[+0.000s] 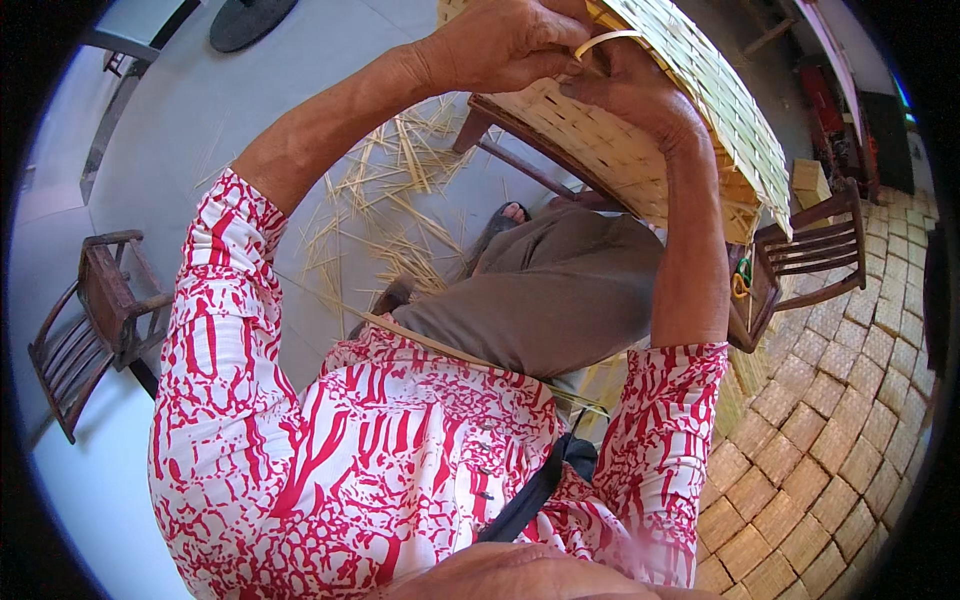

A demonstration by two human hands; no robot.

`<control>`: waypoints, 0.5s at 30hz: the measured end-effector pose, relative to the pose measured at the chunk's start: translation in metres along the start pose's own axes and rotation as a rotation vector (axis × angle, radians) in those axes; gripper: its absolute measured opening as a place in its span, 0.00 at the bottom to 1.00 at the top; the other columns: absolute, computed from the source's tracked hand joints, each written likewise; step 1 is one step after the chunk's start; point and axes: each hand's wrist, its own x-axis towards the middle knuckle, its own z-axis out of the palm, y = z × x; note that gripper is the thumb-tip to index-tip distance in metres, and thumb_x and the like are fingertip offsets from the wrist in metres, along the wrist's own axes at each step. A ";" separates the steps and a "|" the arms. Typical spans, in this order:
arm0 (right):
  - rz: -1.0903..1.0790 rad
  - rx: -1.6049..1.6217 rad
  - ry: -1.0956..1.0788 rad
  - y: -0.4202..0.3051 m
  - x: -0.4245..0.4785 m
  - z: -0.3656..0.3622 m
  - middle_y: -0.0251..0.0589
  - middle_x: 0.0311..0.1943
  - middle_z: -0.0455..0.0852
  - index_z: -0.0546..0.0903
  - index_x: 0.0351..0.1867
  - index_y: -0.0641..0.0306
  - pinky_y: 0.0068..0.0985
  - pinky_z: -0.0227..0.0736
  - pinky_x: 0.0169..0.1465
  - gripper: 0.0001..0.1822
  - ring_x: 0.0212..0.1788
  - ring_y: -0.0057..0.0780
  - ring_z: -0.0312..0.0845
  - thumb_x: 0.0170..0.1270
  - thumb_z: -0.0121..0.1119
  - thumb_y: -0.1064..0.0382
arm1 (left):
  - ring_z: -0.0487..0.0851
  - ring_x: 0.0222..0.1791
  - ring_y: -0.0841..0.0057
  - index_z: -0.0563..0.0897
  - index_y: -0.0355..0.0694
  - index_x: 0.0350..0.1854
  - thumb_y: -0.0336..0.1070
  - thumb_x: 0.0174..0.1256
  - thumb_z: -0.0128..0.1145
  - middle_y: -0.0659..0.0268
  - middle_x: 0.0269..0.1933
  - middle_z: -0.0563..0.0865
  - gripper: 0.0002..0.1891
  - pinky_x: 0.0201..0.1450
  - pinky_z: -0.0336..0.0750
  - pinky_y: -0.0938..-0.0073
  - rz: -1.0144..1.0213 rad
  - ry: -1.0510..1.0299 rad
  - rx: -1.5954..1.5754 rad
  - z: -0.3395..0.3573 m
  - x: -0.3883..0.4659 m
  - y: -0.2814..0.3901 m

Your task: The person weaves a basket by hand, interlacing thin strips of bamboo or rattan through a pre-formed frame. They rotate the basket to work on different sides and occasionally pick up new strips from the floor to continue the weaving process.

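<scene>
A woven bamboo-strip piece (709, 97), with a slatted, pale green-yellow face and a second woven side (577, 135) below it, stands before me at the top. My left hand (517, 49) has its fingertips pinched together at its edge, close beside a narrow curved strip (607, 39). Against the same edge, my right hand (637, 94) grips the weave, its wrist passing in front of the lower side. The fingertips of both hands meet there and partly hide each other. Beneath the piece is a dark wooden stool or bench (536, 169).
Loose bamboo strips (405, 195) litter the grey floor by my feet. At right, a wooden chair (810, 255) holds scissors (741, 279) with green and orange handles. Rows of woven blocks (817, 442) cover the floor beyond. Another wooden chair (112, 300) is at left, a round black base (251, 21) farther ahead.
</scene>
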 end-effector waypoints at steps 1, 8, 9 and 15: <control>-0.013 0.009 -0.030 0.000 0.001 -0.001 0.42 0.54 0.87 0.80 0.60 0.62 0.27 0.72 0.62 0.30 0.56 0.32 0.82 0.53 0.73 0.61 | 0.85 0.46 0.60 0.86 0.39 0.37 0.35 0.65 0.61 0.59 0.41 0.87 0.06 0.52 0.79 0.63 0.000 -0.007 -0.012 -0.001 0.001 0.001; -0.012 -0.154 0.065 0.006 0.003 0.007 0.45 0.52 0.88 0.80 0.61 0.56 0.33 0.76 0.61 0.31 0.53 0.41 0.84 0.50 0.70 0.62 | 0.84 0.48 0.63 0.87 0.39 0.39 0.32 0.62 0.62 0.61 0.43 0.85 0.06 0.52 0.79 0.65 -0.144 -0.148 0.040 -0.005 -0.009 0.015; -0.054 -0.154 0.090 0.009 0.004 0.007 0.46 0.52 0.88 0.80 0.61 0.56 0.33 0.76 0.62 0.31 0.54 0.42 0.84 0.50 0.70 0.62 | 0.85 0.47 0.63 0.86 0.38 0.39 0.32 0.62 0.62 0.60 0.43 0.85 0.06 0.52 0.79 0.64 -0.128 -0.089 0.095 -0.004 -0.008 0.019; -0.091 -0.286 0.186 -0.007 0.005 0.005 0.43 0.51 0.88 0.74 0.68 0.58 0.29 0.77 0.57 0.36 0.51 0.32 0.84 0.55 0.71 0.64 | 0.90 0.35 0.68 0.85 0.37 0.48 0.35 0.65 0.70 0.59 0.40 0.91 0.13 0.40 0.85 0.67 -0.234 0.178 0.396 -0.011 -0.054 0.014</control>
